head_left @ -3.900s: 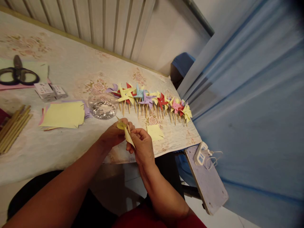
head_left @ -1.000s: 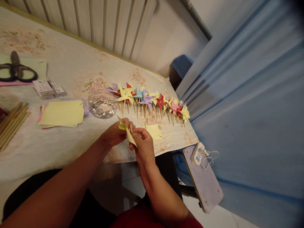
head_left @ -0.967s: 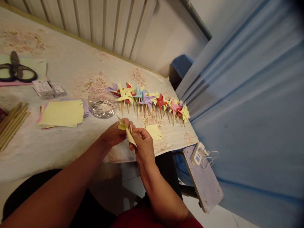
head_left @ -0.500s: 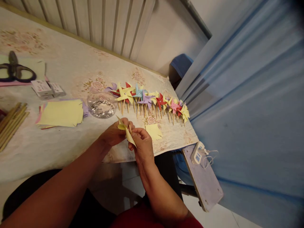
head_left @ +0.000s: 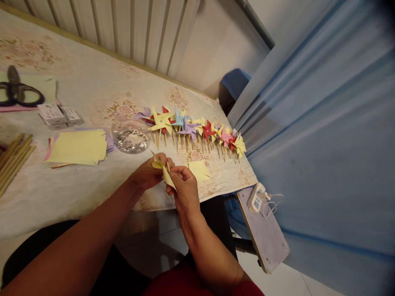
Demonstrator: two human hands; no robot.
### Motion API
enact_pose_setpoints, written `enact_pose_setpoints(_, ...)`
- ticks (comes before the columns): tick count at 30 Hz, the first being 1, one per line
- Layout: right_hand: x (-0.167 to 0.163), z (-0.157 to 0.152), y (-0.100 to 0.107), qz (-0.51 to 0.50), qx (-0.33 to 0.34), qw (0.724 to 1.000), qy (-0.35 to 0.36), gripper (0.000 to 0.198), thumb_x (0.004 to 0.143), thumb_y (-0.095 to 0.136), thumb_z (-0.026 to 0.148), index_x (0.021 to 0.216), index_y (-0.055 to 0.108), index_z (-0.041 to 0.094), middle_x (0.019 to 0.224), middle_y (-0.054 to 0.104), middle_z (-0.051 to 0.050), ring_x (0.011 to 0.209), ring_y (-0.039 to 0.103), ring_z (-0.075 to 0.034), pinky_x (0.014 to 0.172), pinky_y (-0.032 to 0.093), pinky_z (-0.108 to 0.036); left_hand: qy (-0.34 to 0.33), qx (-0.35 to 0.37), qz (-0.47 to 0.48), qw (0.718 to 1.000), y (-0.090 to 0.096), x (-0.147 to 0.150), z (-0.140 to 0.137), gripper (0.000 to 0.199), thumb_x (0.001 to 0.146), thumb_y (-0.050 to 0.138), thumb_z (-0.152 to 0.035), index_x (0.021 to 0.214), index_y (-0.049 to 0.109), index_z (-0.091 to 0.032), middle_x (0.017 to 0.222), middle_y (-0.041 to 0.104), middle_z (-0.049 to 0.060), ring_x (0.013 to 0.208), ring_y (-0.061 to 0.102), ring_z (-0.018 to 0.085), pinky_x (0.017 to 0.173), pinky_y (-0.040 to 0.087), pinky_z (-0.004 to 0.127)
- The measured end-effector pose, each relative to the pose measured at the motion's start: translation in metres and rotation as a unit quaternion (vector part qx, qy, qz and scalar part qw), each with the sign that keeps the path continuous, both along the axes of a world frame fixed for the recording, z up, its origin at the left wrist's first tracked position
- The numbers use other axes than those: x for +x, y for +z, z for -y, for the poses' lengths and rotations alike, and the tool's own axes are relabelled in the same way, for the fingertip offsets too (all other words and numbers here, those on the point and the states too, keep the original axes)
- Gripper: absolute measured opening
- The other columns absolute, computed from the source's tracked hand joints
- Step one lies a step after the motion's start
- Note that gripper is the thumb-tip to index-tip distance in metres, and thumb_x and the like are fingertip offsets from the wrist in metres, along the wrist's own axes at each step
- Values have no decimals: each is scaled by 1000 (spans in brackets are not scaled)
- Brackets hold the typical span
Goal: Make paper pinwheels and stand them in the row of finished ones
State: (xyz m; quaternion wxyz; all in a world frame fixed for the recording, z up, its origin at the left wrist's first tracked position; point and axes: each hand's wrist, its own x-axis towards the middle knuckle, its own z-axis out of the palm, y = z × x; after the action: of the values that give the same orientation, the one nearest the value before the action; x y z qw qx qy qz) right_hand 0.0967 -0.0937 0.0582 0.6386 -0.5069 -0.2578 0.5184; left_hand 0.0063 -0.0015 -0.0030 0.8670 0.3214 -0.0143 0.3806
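Close to the table's front edge, a yellow paper pinwheel (head_left: 168, 179) is held between both hands, its blades partly folded. My left hand (head_left: 151, 170) is closed on it from the left. My right hand (head_left: 185, 183) pinches it from the right, and a short end of a wooden stick (head_left: 168, 166) shows between the fingers. Most of the stick is hidden. Just right of my right hand lies a yellow paper square (head_left: 199, 170) with cut corners. Beyond my left hand stands a clear round container (head_left: 131, 137) of small shiny metal pins.
Finished pinwheels (head_left: 189, 128) of several colours form a row at the back right. At left are stacked paper squares (head_left: 77, 147), small boxes (head_left: 52, 114), wooden sticks (head_left: 16, 160) and scissors (head_left: 21, 93). A power strip (head_left: 256, 198) rests on a stool (head_left: 265, 234) beside a blue curtain (head_left: 324, 164).
Both hands keep almost the same grip on the yellow pinwheel. The view has shifted very slightly; nothing on the table has moved.
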Motion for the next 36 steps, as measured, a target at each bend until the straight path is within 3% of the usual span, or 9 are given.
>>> enact_pose_setpoints(19, 0, 1, 0, 12, -5, 1000, 5, 28, 64, 79, 35, 72, 59, 19, 50, 59, 6, 34, 46, -7, 32, 29, -16, -15, 8, 18, 1000, 0, 0, 0, 27, 69, 84, -22, 68, 57, -18, 68, 62, -1, 55, 63, 15, 45, 54, 26)
enact_pose_setpoints(36, 1, 2, 2, 15, -3, 1000, 8, 26, 65, 79, 35, 72, 59, 19, 50, 58, 6, 35, 46, -6, 33, 29, -17, -1, -2, 1, 1000, 1, 1, 1, 33, 65, 87, -23, 65, 54, -17, 65, 60, -3, 53, 59, 12, 48, 52, 23)
